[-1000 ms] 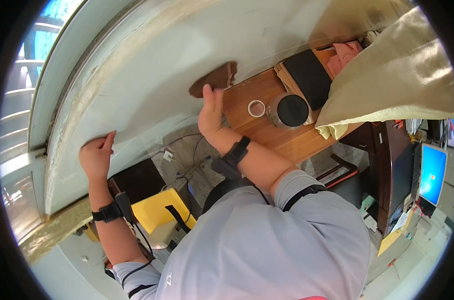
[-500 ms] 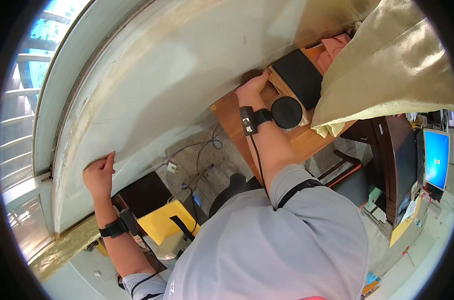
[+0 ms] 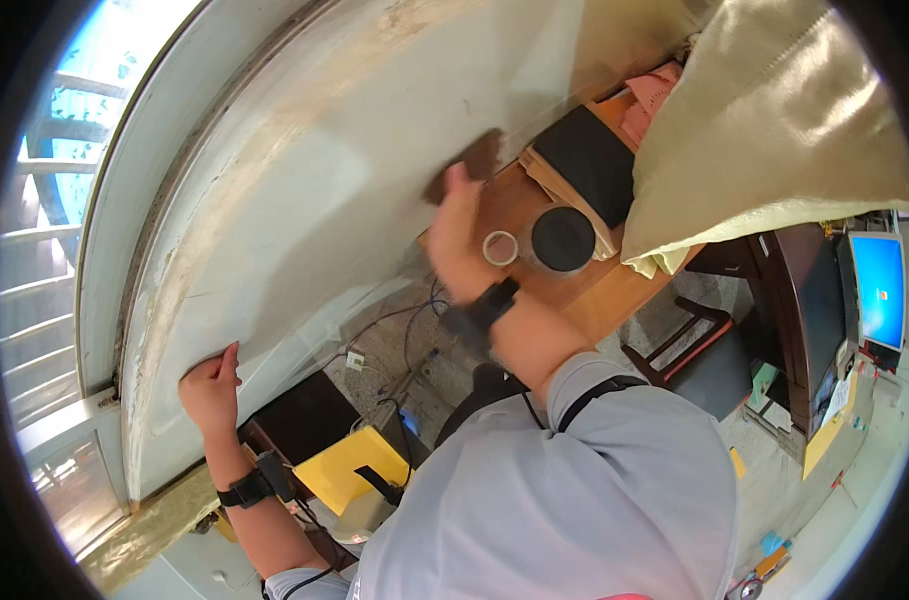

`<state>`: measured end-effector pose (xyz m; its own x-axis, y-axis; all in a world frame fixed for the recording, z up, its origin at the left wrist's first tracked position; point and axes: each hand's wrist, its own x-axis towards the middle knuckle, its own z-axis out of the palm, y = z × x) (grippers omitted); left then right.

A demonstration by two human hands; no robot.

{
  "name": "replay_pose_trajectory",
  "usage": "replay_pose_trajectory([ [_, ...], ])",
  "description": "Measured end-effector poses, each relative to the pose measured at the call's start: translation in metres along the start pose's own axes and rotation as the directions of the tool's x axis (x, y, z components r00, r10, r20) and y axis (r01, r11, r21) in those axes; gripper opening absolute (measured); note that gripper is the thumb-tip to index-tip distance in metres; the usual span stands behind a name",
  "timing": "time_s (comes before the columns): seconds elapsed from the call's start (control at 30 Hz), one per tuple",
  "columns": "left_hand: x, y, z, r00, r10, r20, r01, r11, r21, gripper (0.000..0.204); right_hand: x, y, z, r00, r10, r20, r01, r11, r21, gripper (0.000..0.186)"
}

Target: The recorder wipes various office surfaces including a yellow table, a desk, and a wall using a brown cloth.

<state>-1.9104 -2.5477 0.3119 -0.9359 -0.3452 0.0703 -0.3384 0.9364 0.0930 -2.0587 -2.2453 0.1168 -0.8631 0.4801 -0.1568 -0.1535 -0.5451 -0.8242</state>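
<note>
My right hand (image 3: 454,235), smeared by motion, grips a dark brown cloth (image 3: 479,165) with the thumb on its near side. The cloth lies against the pale wall panel (image 3: 304,200), just above the wooden desk. My left hand (image 3: 211,390) is a loose fist at the lower part of the panel, thumb up; I see nothing in it. On the desk (image 3: 584,295), beside my right wrist, lie a pale roll of tape (image 3: 499,248) and a round container with a black lid (image 3: 562,239).
A black folder (image 3: 586,160) tops a stack by the desk's back edge, with pink paper (image 3: 654,95) beyond. A shiny beige curtain (image 3: 764,140) hangs at right. Cables (image 3: 409,310) trail on the floor; a yellow board (image 3: 349,470) stands near my left forearm. A chair (image 3: 709,370) stands at right.
My right hand has lifted from the desk's back edge and moved left onto the wall with the brown cloth. The tape roll has come into sight. My left hand keeps its place at the wall.
</note>
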Motion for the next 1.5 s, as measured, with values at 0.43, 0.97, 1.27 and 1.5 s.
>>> replay_pose_trajectory([
  [0.43,-0.002,-0.027,-0.001,0.994,0.096,0.054,-0.102,0.988,0.113,0.044,-0.045,0.000,0.012,0.922,-0.231,0.312,0.338,0.872,-0.353,0.076],
  [0.97,-0.003,-0.030,0.008,0.957,0.223,-0.186,-0.222,0.975,0.030,0.041,-0.050,-0.050,0.062,0.403,-0.617,0.676,0.914,0.305,-0.266,0.063],
  [1.27,-0.019,-0.027,0.054,0.830,0.255,-0.496,-0.342,0.935,-0.092,0.030,-0.099,-0.068,0.091,0.256,-0.471,0.844,0.966,0.148,-0.211,0.068],
  [1.5,-0.045,-0.003,0.064,0.686,0.386,-0.617,-0.608,0.770,-0.195,0.022,-0.126,-0.054,0.108,0.116,-0.469,0.876,0.992,0.014,-0.124,0.069],
])
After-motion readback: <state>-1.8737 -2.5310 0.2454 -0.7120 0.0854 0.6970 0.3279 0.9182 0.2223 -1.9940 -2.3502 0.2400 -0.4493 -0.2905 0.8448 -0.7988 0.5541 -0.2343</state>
